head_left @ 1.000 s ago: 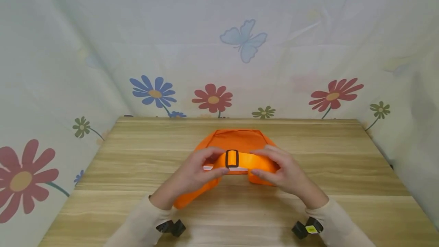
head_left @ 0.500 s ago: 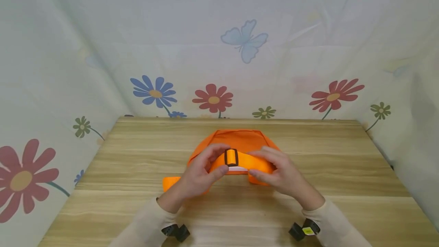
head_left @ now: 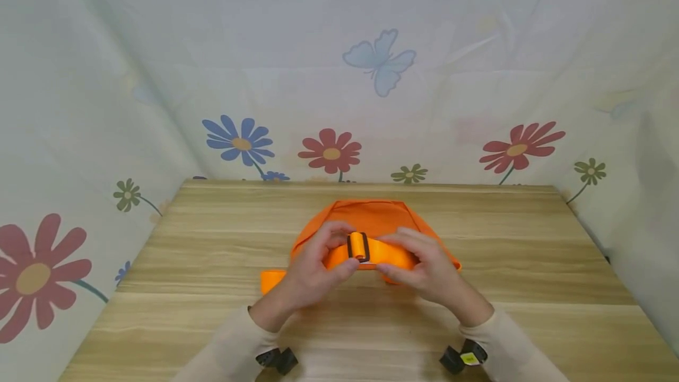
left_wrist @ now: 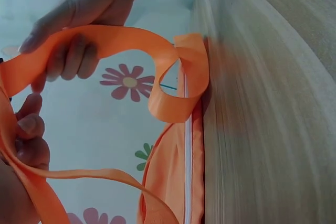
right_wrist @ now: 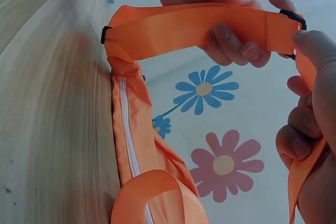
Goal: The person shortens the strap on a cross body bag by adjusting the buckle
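Note:
An orange fabric waist bag [head_left: 371,217] lies on the wooden table, its white zipper [right_wrist: 126,114] showing in the wrist views. Above its near edge, both hands hold a section of its orange strap [head_left: 395,252]. My left hand [head_left: 313,270] pinches the strap beside a black slide buckle [head_left: 358,247], thumb in front and fingers behind. On the buckle's other side my right hand [head_left: 432,270] grips the strap between thumb and fingers. A loop of strap [left_wrist: 176,103] hangs beside the bag in the left wrist view. The left forearm partly hides more strap [head_left: 272,282].
The wooden table [head_left: 228,223] carries the bag in its middle. A pale curtain [head_left: 265,63] printed with flowers and a butterfly stands behind and at the sides. Small black devices [head_left: 277,360] sit at both wrists.
My left hand has shifted slightly right and forward, and my right hand slightly left. The buckle has tilted. The strap under the left forearm has swung outward, showing to its left.

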The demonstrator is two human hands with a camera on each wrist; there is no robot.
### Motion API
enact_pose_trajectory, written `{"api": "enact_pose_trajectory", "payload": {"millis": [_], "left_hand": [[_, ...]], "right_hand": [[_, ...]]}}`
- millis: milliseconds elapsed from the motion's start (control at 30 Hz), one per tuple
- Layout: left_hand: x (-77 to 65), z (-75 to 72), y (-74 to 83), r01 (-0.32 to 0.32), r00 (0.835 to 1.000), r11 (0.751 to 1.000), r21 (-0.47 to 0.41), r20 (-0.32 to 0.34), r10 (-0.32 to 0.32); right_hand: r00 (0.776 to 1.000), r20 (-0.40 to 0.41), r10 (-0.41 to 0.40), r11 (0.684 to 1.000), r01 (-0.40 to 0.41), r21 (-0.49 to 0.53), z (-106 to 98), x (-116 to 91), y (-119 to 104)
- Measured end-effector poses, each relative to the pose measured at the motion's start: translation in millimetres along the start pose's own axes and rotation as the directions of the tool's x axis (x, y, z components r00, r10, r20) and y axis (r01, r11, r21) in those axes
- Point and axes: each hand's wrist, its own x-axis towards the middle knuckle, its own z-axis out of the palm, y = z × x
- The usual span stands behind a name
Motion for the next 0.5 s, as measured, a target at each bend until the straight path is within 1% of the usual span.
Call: {"api": "enact_pose_trajectory", "payload": {"millis": [100, 200, 300, 400, 500], "left_hand": [[0.9, 1.7, 1.3, -0.011, 1.000, 1.000, 0.018, -0.010, 0.011], [1.6, 3.0, 2.1, -0.030, 0.999, 0.998, 0.056, -0.027, 0.031], [1.8, 4.1, 2.1, -0.033, 0.999, 0.995, 0.092, -0.039, 0.037], [1.0, 4.7, 2.1, -0.015, 0.999, 0.994, 0.109, -0.045, 0.020], [-0.3, 4.0, 2.4, 0.008, 0.998, 0.997, 0.079, -0.056, -0.004]], "right_hand": [[1.000, 0.001, -0.006, 1.000, 0.006, 0.001, 1.8, 2.1, -2.9], [1.000, 0.006, -0.014, 1.000, 0.014, -0.008, 3.4, 4.2, -5.6], [1.000, 0.019, -0.002, 1.000, 0.003, -0.020, 4.8, 5.7, -7.8], [0.999, 0.035, 0.006, 0.999, -0.005, -0.031, 5.6, 5.6, -7.8], [0.998, 0.056, 0.034, 0.998, -0.031, -0.056, 4.2, 3.2, -6.7]]}}
